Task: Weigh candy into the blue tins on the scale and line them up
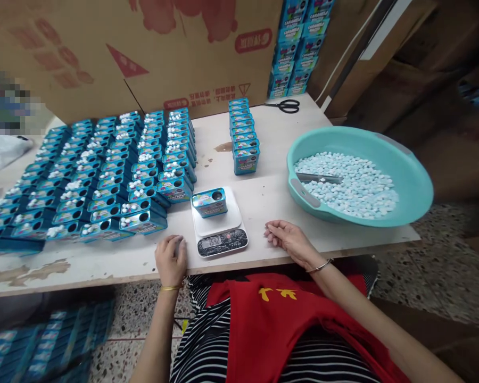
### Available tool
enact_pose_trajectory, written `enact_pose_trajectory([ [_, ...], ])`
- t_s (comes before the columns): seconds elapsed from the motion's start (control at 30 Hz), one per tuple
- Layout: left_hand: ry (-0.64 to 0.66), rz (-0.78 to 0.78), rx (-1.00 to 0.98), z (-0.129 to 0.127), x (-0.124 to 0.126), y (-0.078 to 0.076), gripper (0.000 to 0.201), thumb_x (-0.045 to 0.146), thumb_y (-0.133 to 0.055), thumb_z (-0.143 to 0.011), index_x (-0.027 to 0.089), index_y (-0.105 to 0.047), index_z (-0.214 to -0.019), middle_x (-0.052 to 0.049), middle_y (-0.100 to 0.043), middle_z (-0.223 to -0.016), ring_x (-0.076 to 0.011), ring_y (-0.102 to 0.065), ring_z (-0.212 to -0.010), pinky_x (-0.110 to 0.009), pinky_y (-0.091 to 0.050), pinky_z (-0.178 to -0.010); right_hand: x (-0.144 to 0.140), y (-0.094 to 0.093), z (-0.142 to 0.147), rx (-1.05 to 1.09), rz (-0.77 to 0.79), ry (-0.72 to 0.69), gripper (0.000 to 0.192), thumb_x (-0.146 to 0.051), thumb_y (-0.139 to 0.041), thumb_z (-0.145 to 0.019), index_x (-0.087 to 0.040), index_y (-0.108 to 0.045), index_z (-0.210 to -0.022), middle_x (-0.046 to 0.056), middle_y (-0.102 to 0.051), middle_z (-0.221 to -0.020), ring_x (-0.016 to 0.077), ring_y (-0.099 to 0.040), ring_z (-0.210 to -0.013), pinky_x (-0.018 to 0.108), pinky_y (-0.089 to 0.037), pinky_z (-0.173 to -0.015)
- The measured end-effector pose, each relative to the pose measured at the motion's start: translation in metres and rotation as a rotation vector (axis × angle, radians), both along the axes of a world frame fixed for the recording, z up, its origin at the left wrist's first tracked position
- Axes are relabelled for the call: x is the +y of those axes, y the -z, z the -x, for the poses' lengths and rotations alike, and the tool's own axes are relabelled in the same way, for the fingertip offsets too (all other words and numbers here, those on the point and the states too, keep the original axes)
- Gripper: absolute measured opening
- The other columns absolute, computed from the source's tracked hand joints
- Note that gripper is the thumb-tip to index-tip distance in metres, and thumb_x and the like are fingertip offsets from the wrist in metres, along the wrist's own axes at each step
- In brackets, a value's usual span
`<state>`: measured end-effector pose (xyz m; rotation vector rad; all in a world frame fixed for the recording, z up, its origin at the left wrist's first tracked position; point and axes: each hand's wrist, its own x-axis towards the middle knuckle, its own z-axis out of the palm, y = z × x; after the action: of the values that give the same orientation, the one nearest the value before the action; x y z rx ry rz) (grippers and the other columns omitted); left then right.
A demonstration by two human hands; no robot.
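1. The left hand (171, 260) rests on the near edge of the surface (263, 197), just left of the digital scale (219, 226); its fingers are curled together, and whether they close on anything cannot be told.
2. The right hand (289, 240) lies on the surface to the right of the scale, near but not touching it, fingers loosely bent together and holding nothing.
3. One blue tin (209, 202) stands alone on the scale's white platform, its round top opening on the right side. The label is too small to read.
4. The scale's dark display shows digits that look like "154", though the reading is not sharp.
5. To the left, many rows of matching blue tins (104, 175) cover the surface; several carry small white pieces on top.
6. Farther back, a short row of closed tins (243, 135) stands in the middle of the surface.
7. At the right, a teal basin (403, 175) holds pale blue-white candy pieces (355, 183) with a metal scoop (319, 178) lying in them.
8. Black scissors (285, 105) lie at the far edge.
9. Behind them, stacked blue boxes (299, 48) bear a word that reads like "CARAMELO".
10. A cardboard carton (143, 53) at the back shows red printed marks and a warning triangle.
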<state>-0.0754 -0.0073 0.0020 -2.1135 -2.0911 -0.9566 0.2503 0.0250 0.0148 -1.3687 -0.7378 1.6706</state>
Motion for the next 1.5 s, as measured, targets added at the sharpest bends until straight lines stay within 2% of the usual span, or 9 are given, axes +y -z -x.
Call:
enact_pose_trajectory([
  [0.2, -0.015, 0.022, 0.014, 0.000, 0.001, -0.001, 0.020, 0.030, -0.051, -0.087, 0.016, -0.064, -0.091, -0.008, -0.063, -0.093, -0.0189, -0.057, -0.089, -0.033, -0.043, -0.084, 0.003, -0.006, 0.007, -0.097, -0.085, -0.011, 0.037, -0.048, -0.071, -0.066, -0.013, -0.058, -0.073, 0.002, -0.062, -0.064, 0.0063, -0.046, -0.048, 0.022, -0.034, -0.047],
  [0.47, 0.001, 0.023, 0.015, 0.003, 0.001, -0.001, 0.020, 0.031, -0.050, -0.087, 0.016, -0.063, -0.091, -0.008, -0.063, -0.093, -0.0199, -0.057, -0.090, -0.035, -0.043, -0.083, 0.063, -0.100, 0.070, -0.157, -0.667, -0.192, 0.016, -0.027, -0.055, -0.084, -0.015, -0.064, -0.083, -0.002, -0.059, -0.064, 0.0079, -0.053, -0.057, 0.023, -0.041, -0.056],
  [0.6, 0.001, 0.020, 0.016, 0.005, -0.001, 0.001, 0.020, 0.031, -0.050, -0.087, 0.017, -0.063, -0.090, -0.008, -0.063, -0.092, -0.0201, -0.057, -0.089, -0.036, -0.044, -0.083, 0.080, -0.112, 0.087, -0.218, -0.702, -0.294, 0.015, -0.021, -0.057, -0.082, -0.013, -0.067, -0.089, -0.002, -0.060, -0.064, 0.0081, -0.054, -0.053, 0.025, -0.044, -0.058],
  [0.77, 0.033, -0.049, -0.075, -0.007, 0.009, -0.024, 0.025, 0.034, -0.051, -0.087, 0.017, -0.060, -0.104, -0.009, -0.059, -0.101, -0.0202, -0.056, -0.097, -0.036, -0.045, -0.087, 0.065, -0.089, 0.058, -0.168, -0.585, -0.099, 0.023, -0.030, -0.060, -0.080, -0.013, -0.066, -0.094, 0.000, -0.063, -0.068, 0.0083, -0.052, -0.055, 0.024, -0.042, -0.055],
  [0.93, 0.287, -0.073, 0.062, -0.042, 0.061, -0.082, 0.074, 0.046, -0.066, -0.075, 0.019, -0.036, -0.136, -0.014, -0.047, -0.128, -0.0282, -0.042, -0.122, -0.044, -0.033, -0.103, 0.027, -0.032, 0.015, 0.059, -0.121, 0.083, 0.038, -0.043, -0.075, -0.061, -0.013, -0.064, -0.082, 0.003, -0.064, -0.071, 0.0065, -0.049, -0.050, 0.020, -0.032, -0.044],
  [1.1, 0.530, 0.113, 0.244, -0.086, 0.126, -0.115, 0.038, 0.039, -0.055, -0.084, 0.020, -0.053, -0.117, -0.006, -0.060, -0.100, -0.0214, -0.055, -0.096, -0.037, -0.037, -0.088, 0.006, 0.003, 0.002, 0.089, -0.063, 0.188, 0.045, -0.051, -0.075, -0.058, -0.014, -0.061, -0.078, 0.002, -0.061, -0.067, 0.0057, -0.046, -0.048, 0.019, -0.029, -0.042],
  [1.2, 0.574, 0.080, 0.274, -0.119, 0.161, -0.115, 0.037, 0.037, -0.057, -0.083, 0.021, -0.053, -0.116, -0.005, -0.061, -0.103, -0.0214, -0.054, -0.100, -0.036, -0.034, -0.089, 0.005, 0.004, 0.005, 0.099, -0.095, 0.208, 0.046, -0.052, -0.075, -0.059, -0.014, -0.061, -0.081, 0.002, -0.060, -0.066, 0.0059, -0.045, -0.046, 0.019, -0.027, -0.041],
  [1.33, 0.554, 0.096, 0.329, -0.156, 0.204, -0.092, 0.039, 0.035, -0.059, -0.082, 0.022, -0.054, -0.118, -0.008, -0.060, -0.108, -0.0243, -0.053, -0.103, -0.037, -0.034, -0.084, 0.007, 0.003, 0.008, 0.094, -0.129, 0.191, 0.046, -0.054, -0.073, -0.061, -0.014, -0.063, -0.080, 0.002, -0.059, -0.064, 0.0059, -0.042, -0.044, 0.020, -0.025, -0.040],
  [1.5, 0.470, 0.063, 0.368, -0.159, 0.210, -0.074, 0.050, 0.038, -0.059, -0.082, 0.022, -0.049, -0.128, -0.013, -0.055, -0.120, -0.0293, -0.048, -0.108, -0.041, -0.033, -0.085, 0.004, 0.006, 0.006, 0.098, -0.113, 0.160, 0.046, -0.054, -0.072, -0.062, -0.014, -0.063, -0.083, 0.000, -0.057, -0.063, 0.0050, -0.039, -0.043, 0.020, -0.023, -0.040],
])
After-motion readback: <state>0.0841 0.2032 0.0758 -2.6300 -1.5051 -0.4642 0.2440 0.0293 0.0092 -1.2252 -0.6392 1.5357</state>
